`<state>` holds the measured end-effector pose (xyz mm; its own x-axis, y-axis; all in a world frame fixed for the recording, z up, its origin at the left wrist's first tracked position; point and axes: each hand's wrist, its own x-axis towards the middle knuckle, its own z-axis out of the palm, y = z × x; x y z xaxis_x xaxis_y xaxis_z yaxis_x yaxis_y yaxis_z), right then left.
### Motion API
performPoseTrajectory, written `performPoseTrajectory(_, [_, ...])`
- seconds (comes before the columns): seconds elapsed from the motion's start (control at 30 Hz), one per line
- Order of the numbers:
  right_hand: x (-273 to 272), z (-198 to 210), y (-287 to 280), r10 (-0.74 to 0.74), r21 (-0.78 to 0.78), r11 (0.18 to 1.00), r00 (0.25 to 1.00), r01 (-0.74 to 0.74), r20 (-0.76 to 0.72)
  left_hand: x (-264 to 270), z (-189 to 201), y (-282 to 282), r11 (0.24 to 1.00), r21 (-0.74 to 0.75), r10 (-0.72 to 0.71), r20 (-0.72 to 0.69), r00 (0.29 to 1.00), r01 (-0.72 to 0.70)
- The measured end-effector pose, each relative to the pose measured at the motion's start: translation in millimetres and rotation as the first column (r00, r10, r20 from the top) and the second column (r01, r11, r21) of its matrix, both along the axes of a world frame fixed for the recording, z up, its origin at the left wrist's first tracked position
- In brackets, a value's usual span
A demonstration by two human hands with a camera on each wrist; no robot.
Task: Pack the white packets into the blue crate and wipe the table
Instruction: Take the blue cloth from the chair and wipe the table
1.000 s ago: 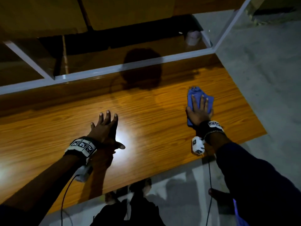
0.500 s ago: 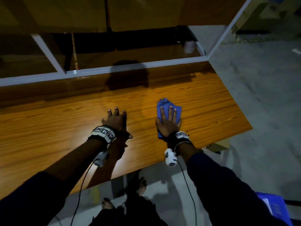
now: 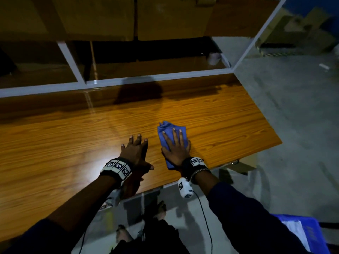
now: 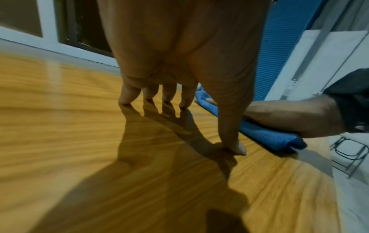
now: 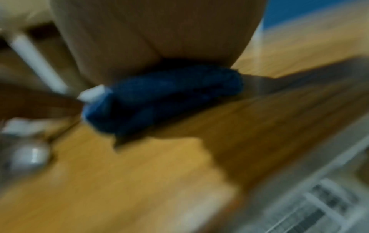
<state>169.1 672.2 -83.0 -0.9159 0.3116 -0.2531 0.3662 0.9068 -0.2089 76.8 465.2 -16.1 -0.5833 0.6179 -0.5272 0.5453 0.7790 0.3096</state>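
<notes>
A folded blue cloth (image 3: 166, 131) lies on the wooden table (image 3: 73, 143) near its front edge. My right hand (image 3: 175, 143) presses flat on the cloth with straight fingers. The cloth (image 4: 269, 135) also shows under that hand in the left wrist view, and as a blurred roll (image 5: 159, 97) in the right wrist view. My left hand (image 3: 134, 150) rests on the bare tabletop just left of the cloth, fingers spread, fingertips (image 4: 123, 100) and thumb touching the wood. The blue crate (image 3: 308, 233) stands on the floor at the lower right, with a white packet (image 3: 297, 233) in it.
A white-framed shelf rail (image 3: 128, 80) runs along the back of the table, with a small pale cup (image 3: 213, 58) behind it. The table's right end (image 3: 271, 136) drops to the grey floor. My bare feet (image 3: 161, 209) stand below the front edge.
My right hand has slid the cloth leftward along the table, closer to my left hand. The left hand has stayed flat on the wood, and the blue crate has come into view.
</notes>
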Motion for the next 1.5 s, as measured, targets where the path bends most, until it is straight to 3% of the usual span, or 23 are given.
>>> performPoseTrajectory(0.1, [5,1,35,0.008,-0.002,1.000,1.000,-0.008,-0.003,1,0,6,0.999,-0.037,0.019,0.026,0.999,-0.018])
performPoseTrajectory(0.47, [47,-3,252,-0.303,0.003,0.953,0.951,0.303,0.061,6,-4,19,0.991,-0.105,0.083,0.036,0.996,-0.079])
performPoseTrajectory(0.57, [50,3,276,-0.363,0.015,0.932,0.928,0.363,0.091,8,-6,20,0.990,-0.109,0.091,0.007,0.996,-0.090])
performPoseTrajectory(0.67, [47,22,267,-0.385,0.041,0.923,0.918,0.383,0.095,10,-7,24,0.986,-0.131,0.100,-0.024,0.995,-0.102])
performPoseTrajectory(0.9, [48,21,227,-0.390,0.033,0.921,0.919,0.389,0.064,12,-7,23,0.990,-0.097,0.104,-0.009,0.995,-0.104])
performPoseTrajectory(1.27, [63,11,49,-0.199,0.035,0.980,0.980,0.198,0.024,17,-4,8,0.997,0.025,0.077,0.009,0.997,-0.077])
performPoseTrajectory(1.5, [78,12,-43,-0.088,0.046,0.995,0.996,0.088,-0.001,42,5,0,0.997,0.071,0.041,-0.071,0.997,-0.036])
